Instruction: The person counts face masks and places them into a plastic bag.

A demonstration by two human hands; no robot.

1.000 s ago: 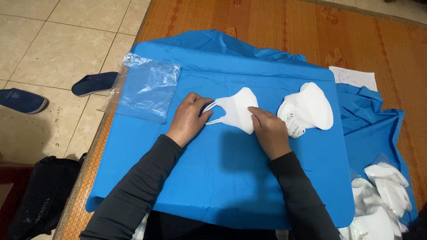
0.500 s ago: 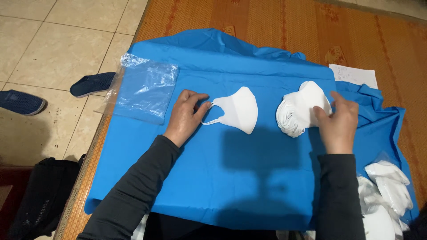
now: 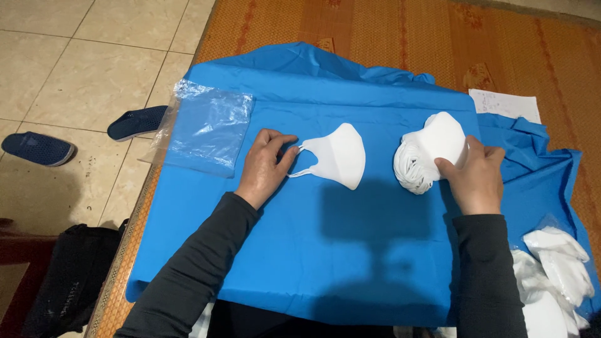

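A single white face mask (image 3: 339, 156) lies flat on the blue cloth (image 3: 350, 250). My left hand (image 3: 263, 166) rests on the cloth at the mask's left end, fingertips on its ear loops. To the right sits a stack of white masks (image 3: 429, 150) with their loops bunched at the left. My right hand (image 3: 472, 178) grips that stack from its lower right side, thumb on the top mask.
A clear plastic bag (image 3: 206, 131) lies on the cloth's left part. More white masks in plastic (image 3: 554, 269) sit at the lower right. A white paper sheet (image 3: 504, 103) lies on the woven mat (image 3: 388, 31). Two dark slippers (image 3: 134, 122) (image 3: 37, 148) and a black bag (image 3: 56, 281) are on the tiled floor.
My right hand left the single mask, moved right to the stack of masks and closed on it. My left hand stayed at the single mask's loops.
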